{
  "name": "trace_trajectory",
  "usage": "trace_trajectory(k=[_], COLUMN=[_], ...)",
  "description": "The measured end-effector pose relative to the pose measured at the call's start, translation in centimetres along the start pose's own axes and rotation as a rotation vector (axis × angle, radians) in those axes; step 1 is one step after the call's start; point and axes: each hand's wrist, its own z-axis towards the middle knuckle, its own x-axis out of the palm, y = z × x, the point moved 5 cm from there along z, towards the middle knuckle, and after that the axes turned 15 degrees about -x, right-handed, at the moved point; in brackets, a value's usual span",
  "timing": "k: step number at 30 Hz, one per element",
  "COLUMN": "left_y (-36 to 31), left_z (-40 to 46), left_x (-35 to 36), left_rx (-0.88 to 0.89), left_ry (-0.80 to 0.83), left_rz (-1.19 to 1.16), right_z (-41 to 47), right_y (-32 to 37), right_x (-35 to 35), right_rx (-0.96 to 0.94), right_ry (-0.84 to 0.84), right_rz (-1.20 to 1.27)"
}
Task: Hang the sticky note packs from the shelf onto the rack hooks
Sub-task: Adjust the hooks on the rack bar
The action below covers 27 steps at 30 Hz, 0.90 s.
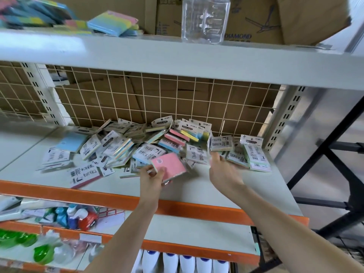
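A heap of several sticky note packs lies on the white shelf in front of a wire grid panel. My left hand grips a pink sticky note pack just above the front of the heap. My right hand reaches into the right side of the heap, its back toward me. The fingertips are hidden among the packs, so I cannot tell whether they hold one. No rack hooks are visible on the grid.
A clear plastic jar, cardboard boxes and more coloured packs sit on the upper shelf. Below the orange shelf edge are toys and white bottles. A black metal frame stands at right.
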Motion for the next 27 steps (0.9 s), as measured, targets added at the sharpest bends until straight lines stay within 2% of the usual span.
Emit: trace_trajectory(k=[4, 8, 10, 14, 18, 23, 27], left_y=[-0.1, 0.0, -0.1, 0.2, 0.4, 0.5, 0.1], left_z=[-1.0, -1.9, -2.2, -2.9, -4.2, -7.3, -9.8], left_x=[0.8, 1.7, 2.5, 4.5, 6.9, 10.6, 13.0], left_rx=[-0.060, -0.088, -0.110, -0.156, -0.147, -0.218, -0.243], left_ry=[0.112, 0.249, 0.321, 0.453, 0.537, 0.595, 0.546], left_rz=[-0.058, -0.179, -0.216, -0.248, -0.140, 0.059, 0.272], right_z=[0.0, -2.0, -2.9, -4.0, -4.8, -6.7, -8.8], right_y=[-3.3, -5.3, -5.5, -5.4, -5.1, -6.1, -7.1], right_x=[-0.6, 1.1, 1.6, 1.5, -0.1, -2.9, -5.4], right_rx=[0.256, 0.669, 0.683, 0.580, 0.468, 0.397, 0.323], right_ry=[-0.117, -0.261, -0.265, -0.232, -0.265, -0.352, -0.380], right_rz=[0.518, 1.330, 1.506, 1.612, 1.680, 1.278, 1.188])
